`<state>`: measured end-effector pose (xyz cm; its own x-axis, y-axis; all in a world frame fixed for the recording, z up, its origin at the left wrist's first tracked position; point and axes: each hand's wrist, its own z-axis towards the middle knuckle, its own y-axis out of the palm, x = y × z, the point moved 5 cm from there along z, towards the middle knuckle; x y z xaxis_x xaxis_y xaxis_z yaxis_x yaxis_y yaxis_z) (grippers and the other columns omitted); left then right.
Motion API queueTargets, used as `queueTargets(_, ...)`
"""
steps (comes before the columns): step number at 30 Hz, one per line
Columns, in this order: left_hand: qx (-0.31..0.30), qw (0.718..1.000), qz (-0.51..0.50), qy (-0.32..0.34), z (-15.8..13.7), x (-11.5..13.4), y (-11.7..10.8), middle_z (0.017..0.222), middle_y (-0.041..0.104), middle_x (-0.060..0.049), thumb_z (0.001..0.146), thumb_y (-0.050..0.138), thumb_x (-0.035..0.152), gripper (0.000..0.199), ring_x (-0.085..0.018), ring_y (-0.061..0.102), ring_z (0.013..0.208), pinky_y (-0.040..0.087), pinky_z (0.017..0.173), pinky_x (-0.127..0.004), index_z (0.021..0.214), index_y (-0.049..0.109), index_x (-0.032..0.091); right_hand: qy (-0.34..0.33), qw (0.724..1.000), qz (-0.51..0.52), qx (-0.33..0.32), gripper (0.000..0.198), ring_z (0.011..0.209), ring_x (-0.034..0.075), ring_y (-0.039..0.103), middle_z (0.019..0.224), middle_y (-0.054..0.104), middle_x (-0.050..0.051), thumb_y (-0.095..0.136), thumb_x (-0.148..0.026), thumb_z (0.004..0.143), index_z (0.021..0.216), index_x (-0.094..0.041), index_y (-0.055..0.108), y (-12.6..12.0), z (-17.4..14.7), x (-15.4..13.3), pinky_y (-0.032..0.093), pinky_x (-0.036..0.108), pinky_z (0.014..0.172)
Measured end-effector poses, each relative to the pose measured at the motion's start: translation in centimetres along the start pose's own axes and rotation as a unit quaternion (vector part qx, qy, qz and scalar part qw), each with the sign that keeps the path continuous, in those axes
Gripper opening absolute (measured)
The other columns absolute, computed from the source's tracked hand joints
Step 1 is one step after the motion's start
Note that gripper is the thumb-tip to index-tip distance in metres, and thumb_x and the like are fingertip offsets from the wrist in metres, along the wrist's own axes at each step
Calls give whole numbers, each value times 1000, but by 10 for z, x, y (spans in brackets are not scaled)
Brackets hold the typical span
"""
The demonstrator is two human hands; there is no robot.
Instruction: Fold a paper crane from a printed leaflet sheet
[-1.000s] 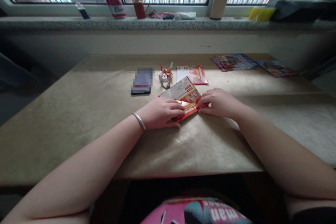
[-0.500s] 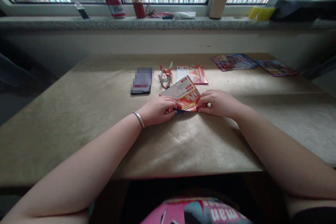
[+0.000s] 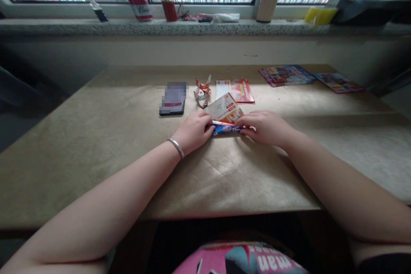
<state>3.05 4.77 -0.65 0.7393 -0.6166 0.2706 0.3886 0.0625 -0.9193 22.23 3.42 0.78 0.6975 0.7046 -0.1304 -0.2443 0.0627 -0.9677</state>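
Note:
Between my hands a printed paper leaflet (image 3: 224, 108) lies on the table, its near edge folded up so that a blue underside shows as a strip facing me. My left hand (image 3: 196, 127) pinches the left end of that fold, fingers curled over it. At the other end, the thumb and fingers of my right hand (image 3: 263, 126) are closed on the fold. Just beyond the leaflet stands a folded paper figure (image 3: 202, 92) in red and white, with pointed tips. Beside it lies a flat red and white leaflet (image 3: 236, 90).
A phone (image 3: 173, 99), partly pixelated, lies left of the paper figure. Blue and red leaflets (image 3: 287, 75) are stacked at the back right, with another pile (image 3: 338, 82) beside them. On the stone windowsill (image 3: 224, 30) stand a red can (image 3: 138, 3) and a red container (image 3: 169, 10).
The leaflet's near edge has been turned up and over, away from me, exposing the blue side. My left hand has shifted slightly and its fingers have curled more tightly.

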Motion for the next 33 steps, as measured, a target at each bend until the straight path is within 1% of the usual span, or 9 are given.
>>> queueTargets(3,8,1000,14,0,0,0,0,98,64,-10,86,54,23,14,-21,59,90,51,85,-38,79,63,15,-30,1000,0,3,25,95,20,65,109,72,4,55,-24,89,109,-25,69,6,1,-5,47,31,81)
queueTargets(7,6,999,30,-10,2,0,-1,94,63,-9,85,57,23,13,-21,59,87,51,82,-36,75,60,15,-27,1000,-11,10,27,100,20,64,118,68,4,53,-23,90,110,-25,71,10,3,-7,48,31,82)
queueTargets(12,9,999,51,-17,3,0,-1,89,62,-8,85,57,22,13,-20,57,82,50,77,-35,74,60,15,-12,999,-43,18,28,97,21,61,110,69,6,52,-28,92,110,-27,74,12,4,-8,47,31,78)
queueTargets(15,19,998,51,-22,3,-1,0,95,62,-9,85,58,24,13,-20,58,83,51,79,-34,75,61,15,1,998,-58,18,29,90,20,60,105,69,6,51,-31,93,111,-28,73,13,5,-7,45,31,73)
queueTargets(18,39,998,49,-27,2,-1,-2,103,61,-10,85,59,24,12,-20,60,87,52,81,-34,87,64,13,0,998,-58,21,30,87,20,57,100,69,8,50,-30,93,111,-28,74,14,5,-7,43,31,72)
queueTargets(21,39,998,40,4,-1,2,-5,106,61,-11,88,55,23,17,-20,61,91,52,83,-33,96,67,14,5,999,-40,31,30,89,21,57,99,68,8,49,-30,94,110,-27,75,15,6,-6,44,32,76)
queueTargets(26,-24,996,34,83,-5,4,-7,98,66,-8,91,54,31,23,-18,64,85,53,77,-30,94,72,16,27,999,-6,39,30,94,21,59,103,69,7,49,-31,94,110,-26,74,18,6,-2,47,33,81)
queueTargets(30,-40,990,77,110,-6,5,-6,98,70,-8,91,55,32,24,-21,65,88,53,79,-32,97,72,16,28,999,2,32,31,96,21,59,105,69,8,48,-31,95,111,-25,74,20,6,-1,47,33,83)
queueTargets(33,-47,986,108,113,-6,9,-5,101,71,-10,92,53,31,26,-22,66,91,53,82,-33,99,72,15,28,999,-1,29,32,96,21,59,105,69,8,47,-30,95,111,-25,74,20,7,-1,47,33,83)
